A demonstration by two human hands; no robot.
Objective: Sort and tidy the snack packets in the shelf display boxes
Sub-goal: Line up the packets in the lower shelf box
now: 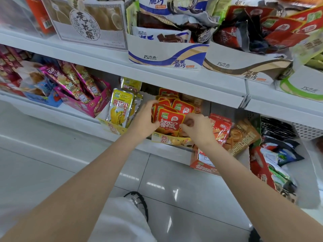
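Frame centre: glossy red foil snack packet [170, 120], white script, upright in yellow cardboard display box [167, 139]. Left hand [146, 117] fingers curled round left edge; right hand [195, 127] pinches right edge.

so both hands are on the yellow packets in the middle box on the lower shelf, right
Not quite. The head view shows both hands on the red packets, not the yellow ones. The left hand and right hand hold them at either side in the middle box on the lower shelf. The yellow packets stand untouched in the next box to the left.
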